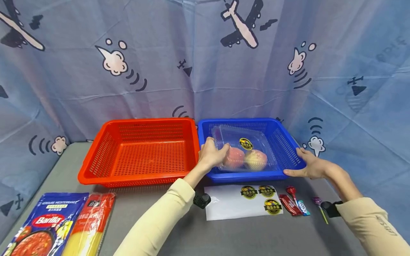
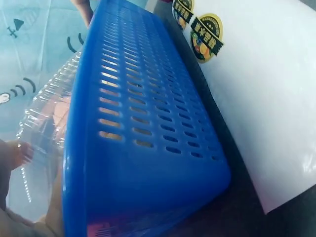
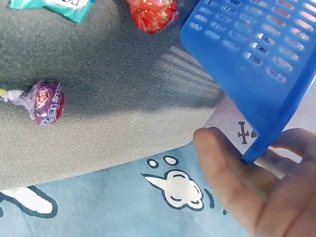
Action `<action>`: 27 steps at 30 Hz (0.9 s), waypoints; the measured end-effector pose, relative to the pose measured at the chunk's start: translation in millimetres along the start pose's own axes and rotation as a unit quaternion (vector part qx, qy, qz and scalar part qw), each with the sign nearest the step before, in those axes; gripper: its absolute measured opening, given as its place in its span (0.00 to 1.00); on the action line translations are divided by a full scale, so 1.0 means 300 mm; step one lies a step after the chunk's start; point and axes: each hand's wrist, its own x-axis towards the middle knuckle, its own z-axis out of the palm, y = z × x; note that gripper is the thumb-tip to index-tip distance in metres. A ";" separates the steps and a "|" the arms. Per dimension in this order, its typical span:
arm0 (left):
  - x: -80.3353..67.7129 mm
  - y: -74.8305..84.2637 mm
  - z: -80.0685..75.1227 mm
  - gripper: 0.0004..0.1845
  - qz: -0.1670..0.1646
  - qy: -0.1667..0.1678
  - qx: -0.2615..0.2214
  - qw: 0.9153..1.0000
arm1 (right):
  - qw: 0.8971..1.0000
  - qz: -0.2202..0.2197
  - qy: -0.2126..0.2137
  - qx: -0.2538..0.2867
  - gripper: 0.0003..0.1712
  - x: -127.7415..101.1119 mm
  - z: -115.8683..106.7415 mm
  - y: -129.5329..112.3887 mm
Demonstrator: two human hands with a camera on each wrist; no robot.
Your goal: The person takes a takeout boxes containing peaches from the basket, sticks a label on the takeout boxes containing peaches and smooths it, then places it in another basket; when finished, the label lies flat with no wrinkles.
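Observation:
My left hand (image 1: 211, 154) grips the left side of a clear plastic fruit box (image 1: 256, 133), thumb over its lid. Inside the box are two round fruits, a red one (image 1: 234, 158) and a paler yellowish one (image 1: 255, 160), under a black and gold label (image 1: 246, 143). The box sits tilted within a blue basket (image 1: 246, 176). At the basket's front right corner, my right hand (image 1: 309, 165) holds the rim between thumb and fingers. From the right wrist, the corner of the basket (image 3: 276, 113) shows between the thumb (image 3: 217, 163) and the other fingers.
An empty red basket (image 1: 137, 177) stands left of the blue one. In front lie a white sticker sheet (image 1: 230, 204), wrapped candies (image 1: 291, 204) and a lollipop (image 1: 317, 202). Barilla sauce (image 1: 45, 224) and a noodle pack (image 1: 91, 220) lie front left. A patterned cloth (image 1: 160, 71) hangs behind.

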 end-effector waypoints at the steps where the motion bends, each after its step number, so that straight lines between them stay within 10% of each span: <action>1: -0.001 0.000 -0.003 0.35 0.002 -0.005 0.009 1.000 | 1.000 0.000 0.000 0.000 0.74 0.000 0.000 0.000; 14: -0.016 0.009 -0.030 0.52 0.026 -0.098 0.048 0.994 | 1.000 -0.005 -0.001 -0.003 0.73 -0.002 0.005 0.003; 21: -0.030 0.015 -0.040 0.44 0.040 -0.144 0.003 0.989 | 1.000 -0.001 -0.001 -0.006 0.73 -0.005 0.002 0.009; 27: -0.011 0.006 -0.059 0.44 -0.020 -0.209 -0.083 0.974 | 1.000 -0.004 -0.003 0.002 0.73 -0.001 0.006 0.012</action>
